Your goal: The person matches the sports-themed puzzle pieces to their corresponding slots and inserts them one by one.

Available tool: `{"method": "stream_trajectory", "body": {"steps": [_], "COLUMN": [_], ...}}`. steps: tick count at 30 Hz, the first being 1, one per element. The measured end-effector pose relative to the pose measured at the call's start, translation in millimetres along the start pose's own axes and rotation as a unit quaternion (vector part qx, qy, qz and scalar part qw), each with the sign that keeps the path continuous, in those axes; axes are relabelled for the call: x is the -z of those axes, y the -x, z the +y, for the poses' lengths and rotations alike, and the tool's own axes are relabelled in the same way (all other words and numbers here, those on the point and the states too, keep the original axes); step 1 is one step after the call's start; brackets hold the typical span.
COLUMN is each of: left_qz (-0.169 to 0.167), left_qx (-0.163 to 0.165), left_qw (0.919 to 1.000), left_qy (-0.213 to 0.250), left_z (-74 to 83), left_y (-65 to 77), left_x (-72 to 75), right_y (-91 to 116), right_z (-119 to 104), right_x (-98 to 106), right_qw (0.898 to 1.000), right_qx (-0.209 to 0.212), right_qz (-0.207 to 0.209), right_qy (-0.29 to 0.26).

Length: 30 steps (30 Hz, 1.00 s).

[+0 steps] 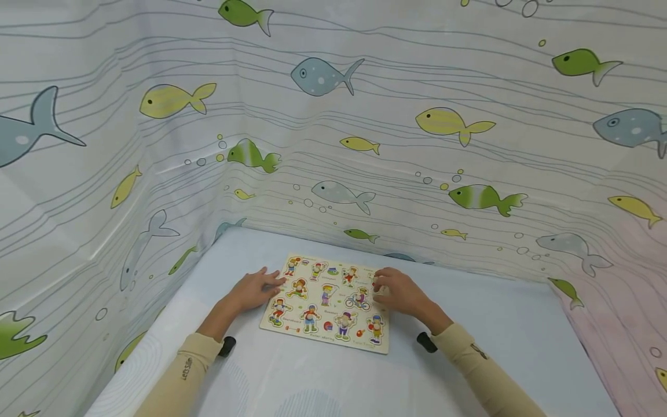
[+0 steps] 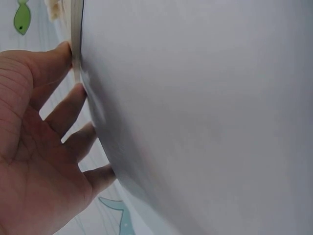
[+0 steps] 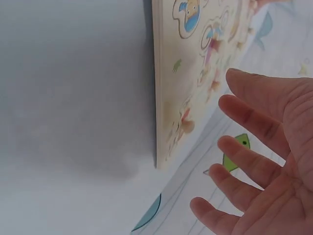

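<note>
A cream wooden puzzle board point(image 1: 311, 296) lies slightly askew on the table, bearing several cartoon sports figures with small printed words. Among them are a cyclist piece point(image 1: 358, 299) at the right and a skateboarder piece point(image 1: 278, 313) at the lower left. My left hand point(image 1: 257, 289) is at the board's left edge; in the left wrist view its thumb tip meets the edge and the other fingers point(image 2: 73, 110), spread and slightly bent, reach down to the table. Over the right edge my right hand point(image 1: 403, 292) has its fingers apart and loosely bent, holding nothing in the right wrist view.
The table point(image 1: 458, 347) has a pale blue-white cover with faint circle patterns. A fish-printed curtain point(image 1: 396, 174) rises behind it and along the left side. Black wrist straps point(image 1: 426, 342) show under both beige sleeves point(image 1: 479, 365).
</note>
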<state>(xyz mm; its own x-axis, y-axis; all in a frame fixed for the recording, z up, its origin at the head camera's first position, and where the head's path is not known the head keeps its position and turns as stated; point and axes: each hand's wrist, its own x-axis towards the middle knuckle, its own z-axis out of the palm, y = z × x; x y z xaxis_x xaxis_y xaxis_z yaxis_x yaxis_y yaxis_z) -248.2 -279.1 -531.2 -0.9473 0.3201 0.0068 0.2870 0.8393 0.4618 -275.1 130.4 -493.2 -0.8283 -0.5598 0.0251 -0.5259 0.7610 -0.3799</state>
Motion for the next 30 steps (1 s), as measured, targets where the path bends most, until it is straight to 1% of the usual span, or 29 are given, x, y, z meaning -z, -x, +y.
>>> {"method": "stream_trajectory", "body": {"steps": [10,17,20,25,30], "left_qz": [0.002,-0.002,0.001,-0.001,-0.004], "left_qx": [-0.007,-0.007,-0.004,-0.005,-0.004], "left_qw": [1.0000,1.0000,1.0000,1.0000,1.0000], "left_qy": [0.006,0.003,0.000,0.007,0.006], "left_z": [1.7,2.8,2.8,2.6,2.4], "left_y": [-0.1,0.6,1.2,1.7,2.0], "left_x": [1.2,3.5,4.5,3.8,2.7], "right_y": [21.6,39.8,45.8,55.9,70.8], "right_z": [15.6,22.4,26.3,33.6,38.9], "right_x": [14.2,24.1,25.6,26.3,28.0], "right_qw": [1.000,0.999,0.999,0.999,0.997], "right_qx": [-0.022,-0.029,-0.034,-0.043,-0.063], "right_qz": [0.007,0.018,0.025,0.031,0.031], "right_qy": [0.008,-0.007,-0.010,-0.014,-0.014]}}
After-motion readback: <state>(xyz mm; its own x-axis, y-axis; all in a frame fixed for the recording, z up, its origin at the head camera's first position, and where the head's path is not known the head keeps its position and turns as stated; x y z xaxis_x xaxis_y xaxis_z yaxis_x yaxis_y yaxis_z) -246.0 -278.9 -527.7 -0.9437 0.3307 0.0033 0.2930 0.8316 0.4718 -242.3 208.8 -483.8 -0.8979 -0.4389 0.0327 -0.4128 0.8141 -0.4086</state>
